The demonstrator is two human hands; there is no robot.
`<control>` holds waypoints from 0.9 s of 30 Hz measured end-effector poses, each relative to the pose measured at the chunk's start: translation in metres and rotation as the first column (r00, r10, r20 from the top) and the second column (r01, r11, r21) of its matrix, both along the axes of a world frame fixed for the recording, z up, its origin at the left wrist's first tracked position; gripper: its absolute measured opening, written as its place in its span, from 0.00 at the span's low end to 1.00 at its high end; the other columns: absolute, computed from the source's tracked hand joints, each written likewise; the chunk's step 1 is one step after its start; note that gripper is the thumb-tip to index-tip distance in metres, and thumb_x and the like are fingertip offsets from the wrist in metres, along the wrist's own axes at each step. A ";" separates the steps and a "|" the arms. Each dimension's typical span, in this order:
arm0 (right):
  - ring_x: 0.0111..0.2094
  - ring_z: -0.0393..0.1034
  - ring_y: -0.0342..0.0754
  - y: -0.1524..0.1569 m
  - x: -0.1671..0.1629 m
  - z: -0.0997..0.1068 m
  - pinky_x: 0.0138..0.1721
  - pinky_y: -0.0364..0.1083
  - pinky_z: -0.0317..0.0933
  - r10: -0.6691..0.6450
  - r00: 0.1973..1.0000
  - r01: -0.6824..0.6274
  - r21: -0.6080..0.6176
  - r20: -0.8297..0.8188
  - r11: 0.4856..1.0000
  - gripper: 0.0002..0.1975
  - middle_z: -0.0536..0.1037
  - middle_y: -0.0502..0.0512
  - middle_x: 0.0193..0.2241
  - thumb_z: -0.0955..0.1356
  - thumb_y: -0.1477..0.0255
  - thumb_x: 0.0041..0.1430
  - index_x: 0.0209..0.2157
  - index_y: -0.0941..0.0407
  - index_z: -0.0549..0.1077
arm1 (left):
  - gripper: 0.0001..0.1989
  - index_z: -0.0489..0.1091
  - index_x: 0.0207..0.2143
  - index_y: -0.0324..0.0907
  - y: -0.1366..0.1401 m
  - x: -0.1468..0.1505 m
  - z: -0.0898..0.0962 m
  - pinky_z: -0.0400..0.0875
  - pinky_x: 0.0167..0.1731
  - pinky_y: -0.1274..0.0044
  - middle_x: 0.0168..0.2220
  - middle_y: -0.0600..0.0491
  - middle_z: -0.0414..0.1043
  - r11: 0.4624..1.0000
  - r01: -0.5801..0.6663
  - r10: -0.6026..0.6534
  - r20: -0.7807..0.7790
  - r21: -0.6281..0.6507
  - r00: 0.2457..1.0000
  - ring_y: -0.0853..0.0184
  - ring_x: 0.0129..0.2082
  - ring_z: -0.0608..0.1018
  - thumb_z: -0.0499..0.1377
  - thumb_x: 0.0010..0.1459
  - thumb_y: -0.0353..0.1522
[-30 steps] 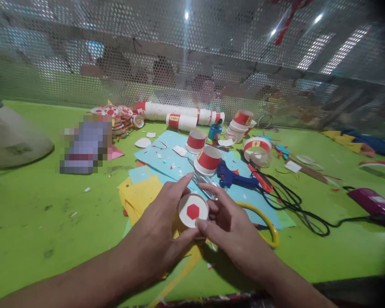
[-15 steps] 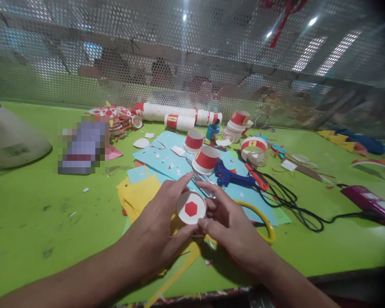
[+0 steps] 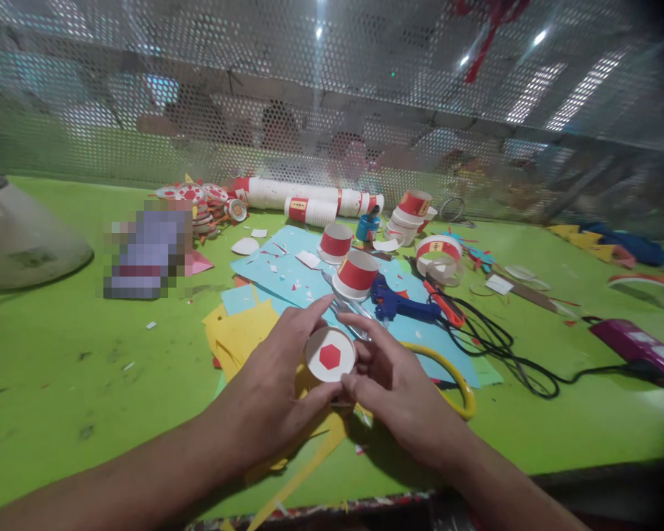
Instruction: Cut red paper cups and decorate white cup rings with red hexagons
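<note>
Two hands hold one small cup point(image 3: 332, 363) between them: the left hand point(image 3: 279, 369) is curved around its side, and the right hand point(image 3: 390, 380) closes on it with fingers and thumb. It is over the near part of the tabletop point(image 3: 144, 376), the white end with a red hexagon point(image 3: 329, 356) turned up. One second ago the right thumb lay a little over this white end; now its tip is at the lower rim. Probably this is only a small adjustment of the grip, for the hexagon looks the same. Beyond the hands, a red cup point(image 3: 355, 274) stands upside down on blue paper point(image 3: 277, 269), just beside a glue gun point(image 3: 401, 304).
</note>
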State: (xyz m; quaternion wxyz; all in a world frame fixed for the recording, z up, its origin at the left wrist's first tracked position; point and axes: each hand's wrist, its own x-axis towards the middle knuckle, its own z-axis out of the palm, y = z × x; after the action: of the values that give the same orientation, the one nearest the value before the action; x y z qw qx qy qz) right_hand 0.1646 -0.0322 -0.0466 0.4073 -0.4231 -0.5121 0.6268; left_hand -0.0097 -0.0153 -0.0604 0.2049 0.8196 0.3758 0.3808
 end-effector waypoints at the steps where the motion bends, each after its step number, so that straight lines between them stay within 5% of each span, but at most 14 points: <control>1: 0.29 0.62 0.43 0.000 0.000 0.001 0.35 0.48 0.60 -0.003 1.000 0.003 -0.002 0.006 1.000 0.27 0.63 0.45 0.26 0.65 0.82 0.51 0.53 0.51 0.59 | 0.39 0.42 0.63 0.48 0.000 0.000 0.000 0.69 0.47 0.70 0.48 0.49 0.63 1.000 0.001 -0.001 -0.001 0.001 1.000 0.64 0.47 0.70 0.60 0.55 0.28; 27: 0.28 0.60 0.43 -0.001 -0.001 0.001 0.36 0.49 0.62 0.008 1.000 -0.008 0.015 0.024 1.000 0.27 0.62 0.45 0.26 0.65 0.81 0.53 0.53 0.51 0.59 | 0.38 0.42 0.63 0.49 0.000 0.000 0.000 0.70 0.46 0.67 0.47 0.48 0.64 1.000 -0.005 0.005 -0.010 0.013 1.000 0.62 0.46 0.70 0.59 0.56 0.29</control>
State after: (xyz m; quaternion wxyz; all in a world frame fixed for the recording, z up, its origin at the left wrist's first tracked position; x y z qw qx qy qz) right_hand 0.1641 -0.0335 -0.0452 0.4018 -0.4254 -0.5233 0.6194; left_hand -0.0099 -0.0151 -0.0604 0.1969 0.8217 0.3766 0.3797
